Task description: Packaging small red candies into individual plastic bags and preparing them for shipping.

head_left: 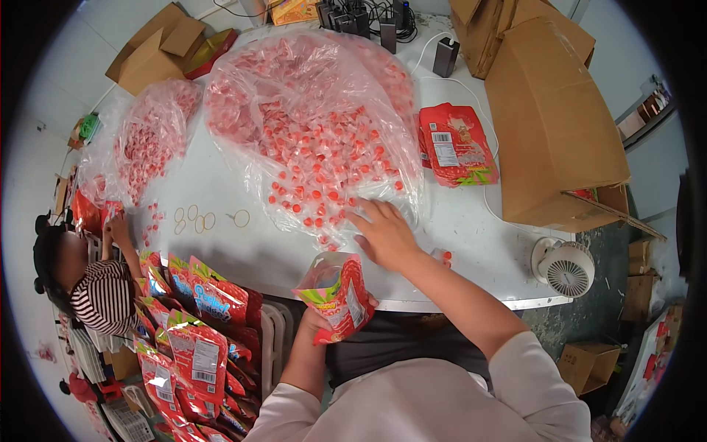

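Observation:
My left hand (317,323) is closed around the lower part of a red stand-up pouch (343,303) with green at its top. The pouch is tilted, its mouth gaping upward just beyond the table's front edge. Over the table my right hand (384,234) reaches with its fingers stretched out and apart, beside the wrapped red candies (319,208). No candy shows in it. Those candies spill toward me from a big clear plastic bag (287,81) lying on the table.
Flat red pouches (458,144) lie right of the bag, near a large cardboard box (552,125) and a small white fan (563,267). Rubber bands (241,218) lie at left. Several filled red pouches (197,353) crowd my left side. Another person (103,295) sits at far left by a second candy bag (151,140).

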Motion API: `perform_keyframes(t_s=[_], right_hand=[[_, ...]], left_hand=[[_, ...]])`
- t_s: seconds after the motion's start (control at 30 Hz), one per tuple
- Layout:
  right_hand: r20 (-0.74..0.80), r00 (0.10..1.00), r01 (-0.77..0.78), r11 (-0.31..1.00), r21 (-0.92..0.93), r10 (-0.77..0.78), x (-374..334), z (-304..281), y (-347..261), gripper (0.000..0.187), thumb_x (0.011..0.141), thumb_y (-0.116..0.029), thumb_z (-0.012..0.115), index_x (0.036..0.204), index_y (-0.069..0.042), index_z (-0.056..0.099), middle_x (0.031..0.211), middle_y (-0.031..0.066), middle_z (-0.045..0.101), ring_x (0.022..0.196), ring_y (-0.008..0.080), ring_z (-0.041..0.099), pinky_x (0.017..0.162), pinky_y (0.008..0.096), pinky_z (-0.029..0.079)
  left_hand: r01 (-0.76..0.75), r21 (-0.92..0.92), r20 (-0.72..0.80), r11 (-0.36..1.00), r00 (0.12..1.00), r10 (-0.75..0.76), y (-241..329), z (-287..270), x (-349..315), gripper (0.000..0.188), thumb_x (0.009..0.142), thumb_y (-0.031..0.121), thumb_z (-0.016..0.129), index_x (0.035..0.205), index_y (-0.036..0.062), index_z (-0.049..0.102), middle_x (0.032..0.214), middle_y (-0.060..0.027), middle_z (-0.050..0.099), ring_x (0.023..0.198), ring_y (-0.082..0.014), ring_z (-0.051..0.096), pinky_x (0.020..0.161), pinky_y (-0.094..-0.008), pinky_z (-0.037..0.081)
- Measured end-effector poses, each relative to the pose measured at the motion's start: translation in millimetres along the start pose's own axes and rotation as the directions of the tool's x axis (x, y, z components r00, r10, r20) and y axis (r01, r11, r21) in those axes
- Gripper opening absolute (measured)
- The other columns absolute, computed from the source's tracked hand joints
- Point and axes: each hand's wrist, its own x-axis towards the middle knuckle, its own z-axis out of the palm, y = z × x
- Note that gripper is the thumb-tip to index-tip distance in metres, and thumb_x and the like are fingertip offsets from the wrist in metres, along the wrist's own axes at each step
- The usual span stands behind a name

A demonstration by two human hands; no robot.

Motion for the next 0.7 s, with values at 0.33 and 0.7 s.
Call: perform_keyframes(t_s=[0.33,0.7], right_hand=[[0.181,0.983,-0.033,0.999,-0.043,0.04,-29.5,8.6,1.8,0.02,0.084,-0.018,0.067,0.102,-0.01,0.062,0.112,0.0088,0.056,0.107,0.0303,0.052,0.09,0.0436,0.045],[0.082,0.996,0.034,0.999,0.005,-0.034,-21.6,6.0,-19.5,0.047,0.08,-0.027,0.073,0.119,-0.005,0.059,0.121,0.0156,0.054,0.115,0.035,0.05,0.098,0.0459,0.042]], left_hand=[[-0.071,0.304,-0.201,0.95,0.97,0.137,14.8,-67.6,-71.3,0.065,0.09,0.062,0.053,0.126,0.0073,0.056,0.117,-0.0199,0.064,0.108,-0.0359,0.061,0.099,-0.0539,0.043],[-0.196,0.104,-0.147,0.975,0.967,0.21,26.9,0.8,-7.7,0.037,0.096,0.041,0.053,0.118,0.0112,0.057,0.109,-0.0103,0.059,0.108,-0.0289,0.053,0.104,-0.0506,0.039]])
